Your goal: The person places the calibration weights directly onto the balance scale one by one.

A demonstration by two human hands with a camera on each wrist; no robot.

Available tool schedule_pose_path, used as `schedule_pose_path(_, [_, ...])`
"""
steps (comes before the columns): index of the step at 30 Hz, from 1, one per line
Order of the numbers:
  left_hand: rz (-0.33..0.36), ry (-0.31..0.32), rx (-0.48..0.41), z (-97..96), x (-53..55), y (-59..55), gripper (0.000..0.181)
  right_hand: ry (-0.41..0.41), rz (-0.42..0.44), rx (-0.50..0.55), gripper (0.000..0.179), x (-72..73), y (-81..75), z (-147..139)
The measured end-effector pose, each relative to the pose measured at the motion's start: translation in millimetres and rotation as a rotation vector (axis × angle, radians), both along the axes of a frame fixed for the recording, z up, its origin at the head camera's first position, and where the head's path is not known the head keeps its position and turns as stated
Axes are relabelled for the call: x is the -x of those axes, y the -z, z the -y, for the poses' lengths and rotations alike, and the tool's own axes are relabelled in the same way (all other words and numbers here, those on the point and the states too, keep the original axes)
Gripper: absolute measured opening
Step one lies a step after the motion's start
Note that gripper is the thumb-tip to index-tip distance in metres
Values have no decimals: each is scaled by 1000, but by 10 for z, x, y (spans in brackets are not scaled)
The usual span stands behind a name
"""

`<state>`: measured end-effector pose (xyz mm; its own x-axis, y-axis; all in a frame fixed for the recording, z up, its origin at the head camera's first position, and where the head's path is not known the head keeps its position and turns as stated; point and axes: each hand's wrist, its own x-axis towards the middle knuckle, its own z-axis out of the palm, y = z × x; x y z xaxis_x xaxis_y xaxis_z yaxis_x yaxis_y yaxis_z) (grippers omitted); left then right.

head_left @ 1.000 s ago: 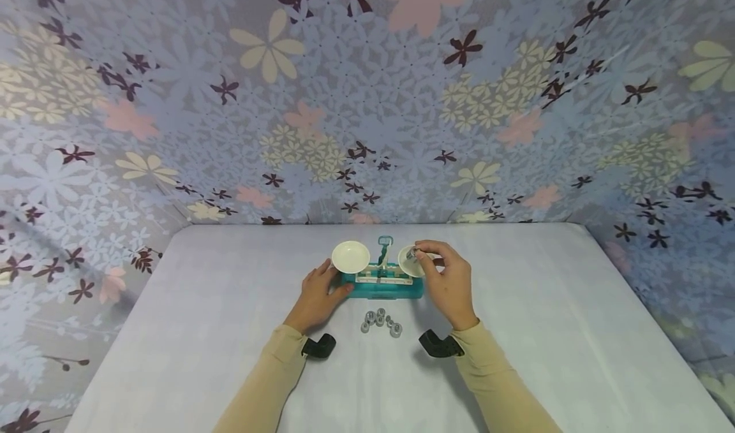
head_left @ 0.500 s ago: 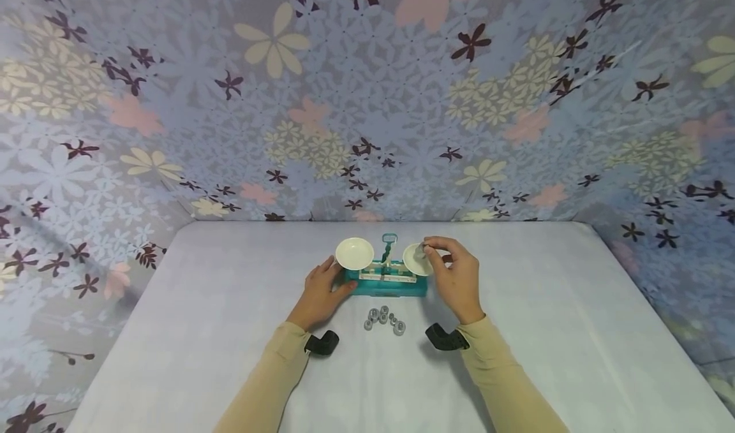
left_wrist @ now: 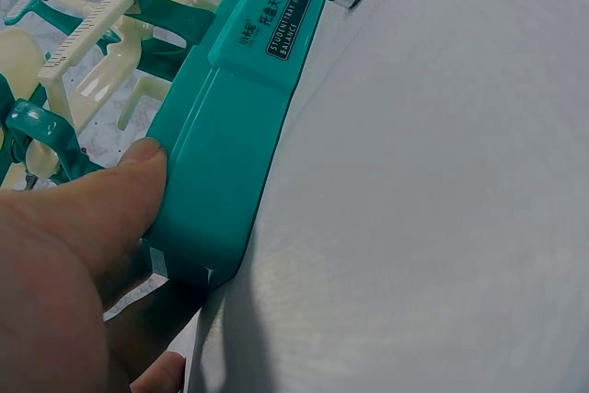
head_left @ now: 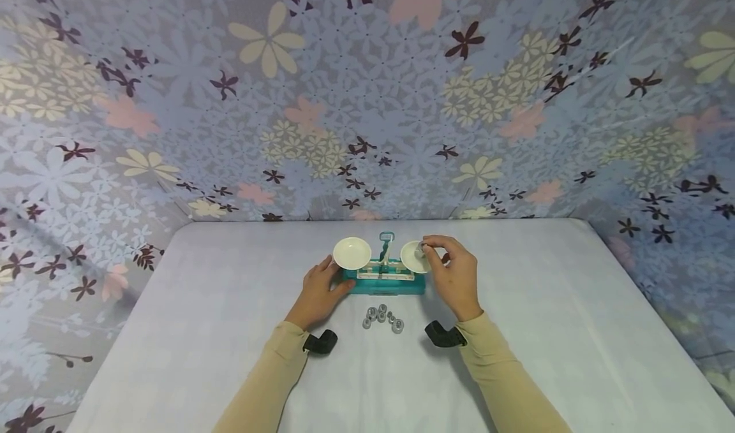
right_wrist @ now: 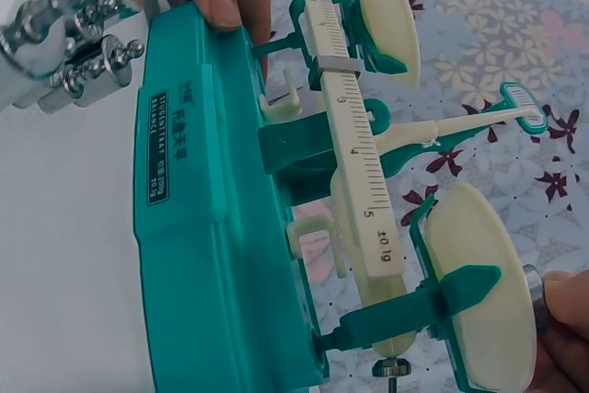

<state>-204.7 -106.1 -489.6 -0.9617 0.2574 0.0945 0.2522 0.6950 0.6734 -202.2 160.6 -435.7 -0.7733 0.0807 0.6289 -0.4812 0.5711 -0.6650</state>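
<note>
"Tray balance (head_left: 381, 287), at the far side of the table (head_left: 528, 280): what's being done with it?"

"The left hand (head_left: 320, 293) grips its left end, thumb on the near side and fingers round behind. The right hand (head_left: 456, 273) has thumb and fingertips closed on a metal weight (head_left: 420, 251) at the right pan (head_left: 409, 256)."

"Down on the pan, or just above it?"

"I can't tell. In the right-wrist view the pan hides part of the weight."

"So which step is this?"

"Handling one weight at the right pan, I'd judge; whether it's being set down or picked up, I can't say. The left pan (head_left: 352, 254) shows nothing on it, and the loose weights (head_left: 381, 317) are on the near side of the balance."

"And the next move?"

"If it's a placing, it calls for a settled weight, well inside the rim, then a gentle release."
</note>
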Motion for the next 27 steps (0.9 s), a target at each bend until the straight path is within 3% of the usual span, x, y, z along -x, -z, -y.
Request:
schedule_pose_path(7, [-2, 1, -7, 2, -4, -9, 64, 1, -26, -45, 12, 25, 44, 3])
schedule_pose_path(27, [14, -6, -2, -5, -3, 1, 66, 33, 7, -39, 12, 17, 56, 7])
